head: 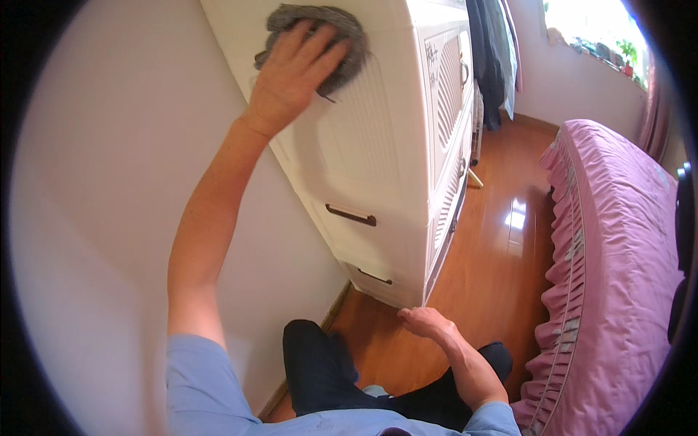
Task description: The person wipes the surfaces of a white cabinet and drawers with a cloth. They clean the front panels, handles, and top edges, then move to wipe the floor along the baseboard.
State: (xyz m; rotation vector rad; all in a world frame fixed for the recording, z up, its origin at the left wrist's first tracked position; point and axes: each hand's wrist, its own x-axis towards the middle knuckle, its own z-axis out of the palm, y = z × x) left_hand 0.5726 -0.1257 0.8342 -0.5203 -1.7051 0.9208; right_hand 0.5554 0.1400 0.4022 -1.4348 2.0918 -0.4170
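My left hand presses a dark grey cloth flat against the side panel of a white cabinet, high up near the wall. Its fingers are spread over the bunched cloth, and the hand is slightly blurred. Lower down, my right hand is at the cabinet's bottom front corner, with its fingers curled; whether they grip the edge cannot be told. Two dark slotted handles, an upper one and a lower one, are set in the side panel between my hands.
A bed with a pink ruffled cover stands on the right, across the glossy wooden floor. Clothes hang beyond the cabinet. A plain wall runs along the left. Plants and small items line the windowsill.
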